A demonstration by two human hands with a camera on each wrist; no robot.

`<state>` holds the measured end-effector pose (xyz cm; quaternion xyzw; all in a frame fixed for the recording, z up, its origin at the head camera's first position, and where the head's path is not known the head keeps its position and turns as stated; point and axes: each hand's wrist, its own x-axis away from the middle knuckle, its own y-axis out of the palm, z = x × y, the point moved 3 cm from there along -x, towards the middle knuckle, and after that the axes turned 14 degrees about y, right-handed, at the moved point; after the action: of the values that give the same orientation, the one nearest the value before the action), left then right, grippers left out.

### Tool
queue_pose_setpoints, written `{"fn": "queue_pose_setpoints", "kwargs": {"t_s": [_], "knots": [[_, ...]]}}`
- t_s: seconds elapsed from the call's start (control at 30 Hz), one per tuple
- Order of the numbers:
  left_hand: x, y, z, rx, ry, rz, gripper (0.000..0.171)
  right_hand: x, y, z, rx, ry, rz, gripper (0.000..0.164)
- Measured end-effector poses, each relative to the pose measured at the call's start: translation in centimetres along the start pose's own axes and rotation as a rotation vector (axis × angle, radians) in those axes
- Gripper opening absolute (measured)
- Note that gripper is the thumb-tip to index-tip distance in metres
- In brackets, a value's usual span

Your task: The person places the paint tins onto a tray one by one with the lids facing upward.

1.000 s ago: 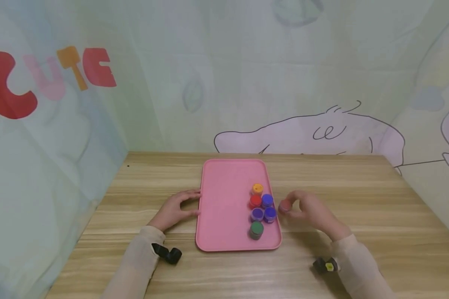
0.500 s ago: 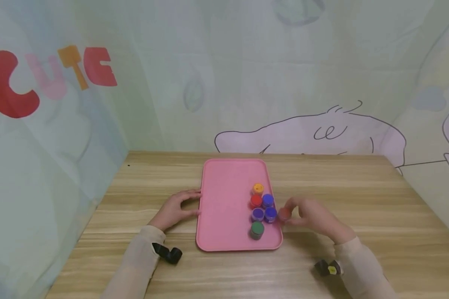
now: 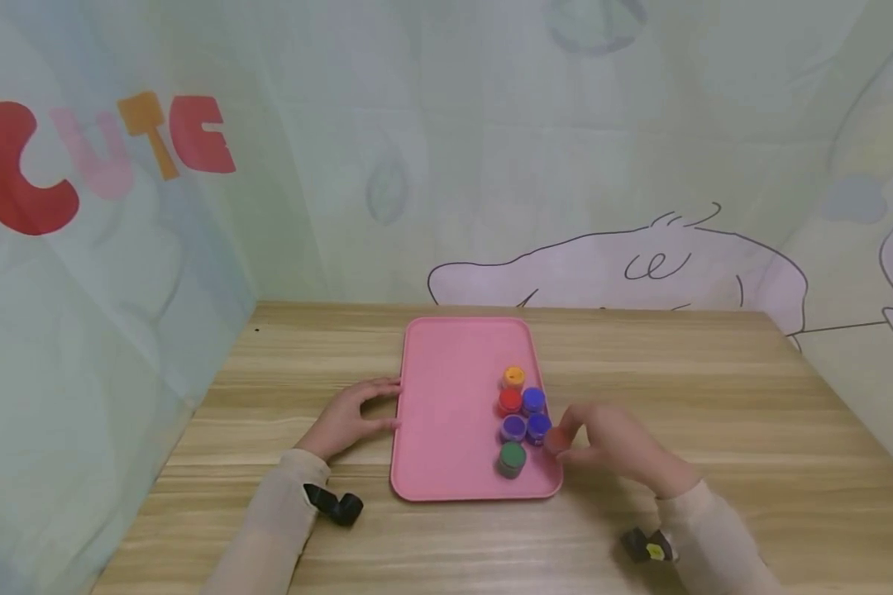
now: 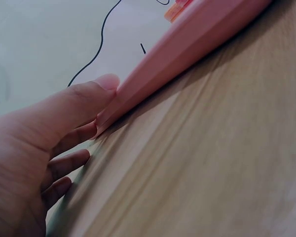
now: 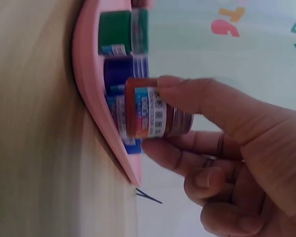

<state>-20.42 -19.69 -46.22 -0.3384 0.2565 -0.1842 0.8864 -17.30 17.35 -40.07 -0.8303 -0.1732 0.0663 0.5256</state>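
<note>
My right hand pinches a small reddish-brown paint jar between thumb and fingers. In the head view the jar overlaps the right rim of the pink tray. Beside it stand a dark blue paint jar and a green paint jar. The fingertips of my left hand touch the tray's left edge, thumb and fingers spread apart; the left wrist view has the thumb at the rim.
Further paint jars fill the tray's right side: an orange one, a red one, a blue one and a purple one. The wooden table meets a printed curtain at its back edge.
My right hand has carried the reddish-brown jar from beside the tray, toward me and leftward, over its right rim. The left hand has stayed put.
</note>
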Motion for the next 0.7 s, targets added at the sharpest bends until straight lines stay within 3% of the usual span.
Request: {"fn": "queue_pose_setpoints", "kwargs": {"t_s": [0.4, 0.7], "knots": [[0.0, 0.0, 0.0, 0.0, -0.002, 0.002, 0.054, 0.0, 1.0, -1.1, 0.03, 0.097, -0.005, 0.018], [0.0, 0.0, 0.0, 0.003, -0.002, 0.002, 0.054, 0.1, 1.5, -1.5, 0.087, 0.069, -0.001, 0.022]]}}
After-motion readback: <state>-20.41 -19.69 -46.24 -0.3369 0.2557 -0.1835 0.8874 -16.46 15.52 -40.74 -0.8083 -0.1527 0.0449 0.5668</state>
